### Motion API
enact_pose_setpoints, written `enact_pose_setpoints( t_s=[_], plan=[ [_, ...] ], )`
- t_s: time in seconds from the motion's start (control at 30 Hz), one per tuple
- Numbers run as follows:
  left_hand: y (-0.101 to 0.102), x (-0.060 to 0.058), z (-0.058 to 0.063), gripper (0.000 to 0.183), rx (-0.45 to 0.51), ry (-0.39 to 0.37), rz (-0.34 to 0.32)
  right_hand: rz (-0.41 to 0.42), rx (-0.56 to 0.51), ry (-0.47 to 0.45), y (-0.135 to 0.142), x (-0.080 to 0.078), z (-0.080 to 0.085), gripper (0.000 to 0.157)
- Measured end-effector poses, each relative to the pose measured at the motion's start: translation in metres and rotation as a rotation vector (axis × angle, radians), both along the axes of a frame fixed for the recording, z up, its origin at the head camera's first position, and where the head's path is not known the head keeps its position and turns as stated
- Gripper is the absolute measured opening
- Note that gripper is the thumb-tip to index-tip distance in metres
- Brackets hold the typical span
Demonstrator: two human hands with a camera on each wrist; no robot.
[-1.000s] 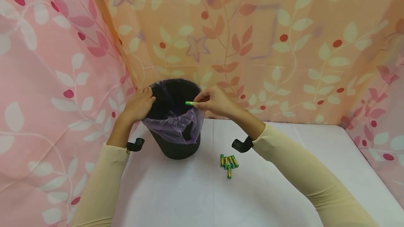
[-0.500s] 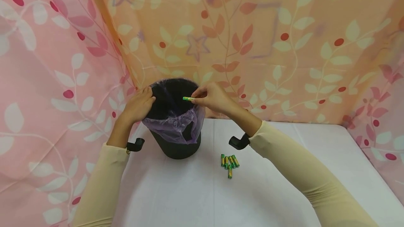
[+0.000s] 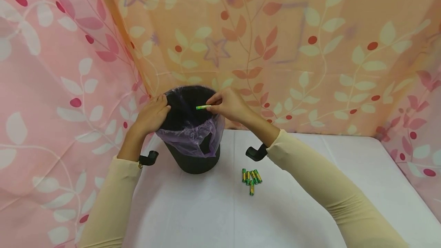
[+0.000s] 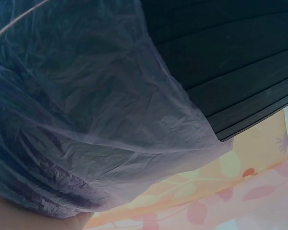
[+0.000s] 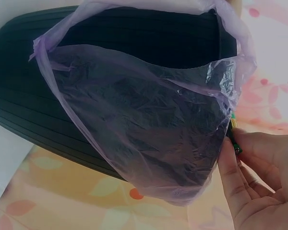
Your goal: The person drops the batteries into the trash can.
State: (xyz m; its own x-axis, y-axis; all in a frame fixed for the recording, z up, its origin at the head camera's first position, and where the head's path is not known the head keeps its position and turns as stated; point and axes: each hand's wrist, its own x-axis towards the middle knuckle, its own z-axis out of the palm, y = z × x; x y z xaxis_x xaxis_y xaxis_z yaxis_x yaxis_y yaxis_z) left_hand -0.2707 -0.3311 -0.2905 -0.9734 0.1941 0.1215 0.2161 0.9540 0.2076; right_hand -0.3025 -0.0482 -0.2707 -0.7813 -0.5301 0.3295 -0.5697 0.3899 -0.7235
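A black trash bin (image 3: 197, 163) stands at the table's left, its purple plastic liner (image 3: 187, 141) folded over the rim. My left hand (image 3: 151, 114) holds the bin's left rim; in the left wrist view little of that hand shows beside the liner (image 4: 105, 96). My right hand (image 3: 229, 104) pinches a green and yellow battery (image 3: 201, 107) between thumb and fingers, over the bin's mouth at its right side. In the right wrist view the battery (image 5: 234, 141) shows partly at the rim. Several more batteries (image 3: 252, 177) lie grouped on the table, right of the bin. The bin's bottom inside is too dark to see.
A white cloth (image 3: 293, 202) covers the table. Pink patterned fabric (image 3: 41, 125) hangs at the left, orange patterned fabric (image 3: 293, 68) at the back. A black curved mount (image 3: 256, 153) sticks out from the right wrist, another (image 3: 149, 158) from the left.
My right hand has moved left and slightly up, carrying the battery further over the bin's mouth. The left hand and the batteries on the table stay in place.
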Motion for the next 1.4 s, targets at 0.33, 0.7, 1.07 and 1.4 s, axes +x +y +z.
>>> enact_pose_setpoints(
  t_s=[0.33, 0.7, 1.07, 1.4],
  plan=[
    [0.000, 0.000, 0.000, 0.062, -0.008, 0.006, 0.003, -0.008, 0.029, 0.043, -0.009, -0.006, -0.001, 0.016],
    [0.003, 0.003, 0.004, 0.058, -0.033, 0.017, -0.016, -0.021, 0.049, 0.083, -0.015, -0.010, -0.003, 0.016],
    [0.004, 0.002, 0.004, 0.058, -0.029, 0.010, -0.020, 0.027, 0.051, 0.036, -0.019, -0.010, -0.005, 0.020],
    [0.003, 0.001, 0.003, 0.057, -0.025, 0.012, -0.019, 0.047, 0.012, 0.065, -0.010, -0.005, -0.005, 0.017]
  ],
)
